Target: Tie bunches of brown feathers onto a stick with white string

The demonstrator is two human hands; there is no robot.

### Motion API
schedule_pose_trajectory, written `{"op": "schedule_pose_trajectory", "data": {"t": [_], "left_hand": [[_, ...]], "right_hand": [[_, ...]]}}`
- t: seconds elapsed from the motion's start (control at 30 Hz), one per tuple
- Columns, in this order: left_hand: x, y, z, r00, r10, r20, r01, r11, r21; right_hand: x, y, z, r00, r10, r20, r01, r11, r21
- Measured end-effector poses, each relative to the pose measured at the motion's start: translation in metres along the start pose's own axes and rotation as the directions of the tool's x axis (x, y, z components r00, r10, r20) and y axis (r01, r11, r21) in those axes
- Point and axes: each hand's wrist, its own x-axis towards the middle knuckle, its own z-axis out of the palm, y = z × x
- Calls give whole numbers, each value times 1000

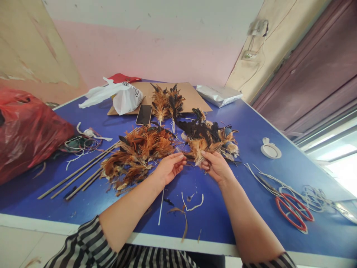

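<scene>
My right hand (216,165) pinches a small bunch of light-brown feathers (199,150) between thumb and fingers. Beside it, my left hand (171,167) is closed, its thumb against the forefinger; whatever lies between them is too small to make out. A pile of orange-brown feathers (150,143) spreads to the left of that hand. Beyond my right hand lies a heap of black and mixed feathers (213,134). Two tied feather bundles (160,104) rest farther back, partly over a cardboard sheet (193,97).
Thin sticks (80,173) poke out from the orange pile. At right are red-handled scissors (292,210), white string (315,197) and a tape roll (271,150). A phone (144,114), white plastic bag (126,98), silver packet (219,95) and red bag (30,130) also lie around.
</scene>
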Motion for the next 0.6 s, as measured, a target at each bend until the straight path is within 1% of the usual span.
{"op": "schedule_pose_trajectory", "data": {"t": [0.03, 0.07, 0.1, 0.17, 0.23, 0.3, 0.37, 0.5, 0.6], "left_hand": [[0, -2, 0, 999, 18, -42, -15, 998, 66], [0, -4, 0, 997, 57, -49, -49, 988, 147], [-1, -6, 1, 994, 109, -26, -100, 967, 233], [-4, -7, 4, 977, 207, 56, -213, 898, 386], [-8, -7, 7, 961, 248, 123, -276, 832, 481], [-10, -7, 9, 956, 242, 164, -293, 799, 526], [-12, -6, 10, 956, 225, 189, -292, 787, 543], [-12, -7, 9, 957, 218, 192, -289, 787, 546], [-10, -7, 8, 953, 235, 191, -302, 773, 558]], "right_hand": [[1, 1, 0, 999, -24, -22, 24, 1000, 1], [1, 1, 0, 998, -42, -37, 41, 999, -8], [2, 2, 0, 998, -56, -42, 55, 998, -22], [1, 3, 1, 996, -79, -31, 77, 995, -71], [0, 5, 4, 996, -90, -14, 87, 986, -140], [-2, 6, 7, 995, -95, -12, 90, 972, -219], [-4, 8, 11, 995, -99, -28, 86, 951, -297], [-6, 10, 16, 995, -99, -16, 84, 911, -403], [-5, 12, 16, 998, -66, 15, 67, 903, -425]]}}
